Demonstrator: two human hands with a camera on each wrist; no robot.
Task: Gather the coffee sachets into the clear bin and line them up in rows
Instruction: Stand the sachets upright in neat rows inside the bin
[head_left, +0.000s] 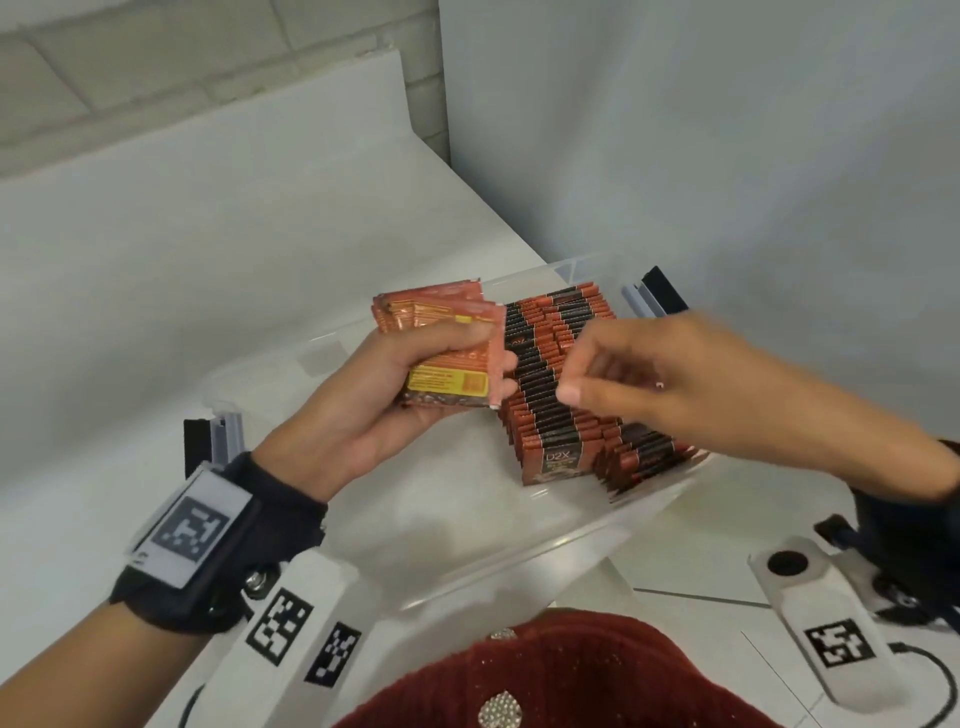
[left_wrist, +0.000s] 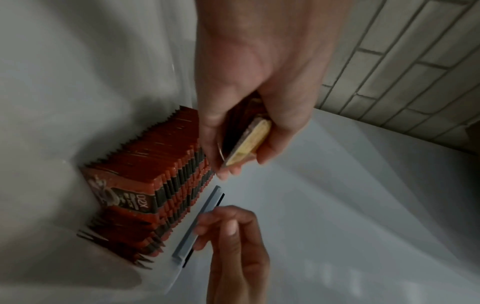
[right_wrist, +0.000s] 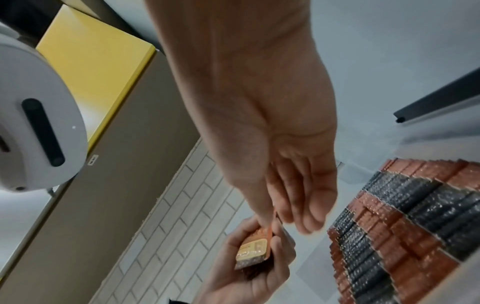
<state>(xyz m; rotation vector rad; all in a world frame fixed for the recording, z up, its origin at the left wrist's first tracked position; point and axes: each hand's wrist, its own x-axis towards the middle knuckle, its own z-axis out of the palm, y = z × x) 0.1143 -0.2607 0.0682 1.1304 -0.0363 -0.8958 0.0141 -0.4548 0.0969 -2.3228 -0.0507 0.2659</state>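
Coffee sachets (head_left: 447, 353) look light, thin and slippery; pinch one by its edge. The left hand (head_left: 374, 395) grips a stack. At its 3 o'clock, the right hand (head_left: 639, 379) hovers with loose, empty fingers (head_left: 574, 392).

The head camera looks steeply down from above onto the white worktop (head_left: 156, 260). Each wrist camera sits close behind its own palm, aiming along the fingers. All three share the rows of coffee sachets (head_left: 561, 384) (left_wrist: 155, 174) (right_wrist: 402, 226)
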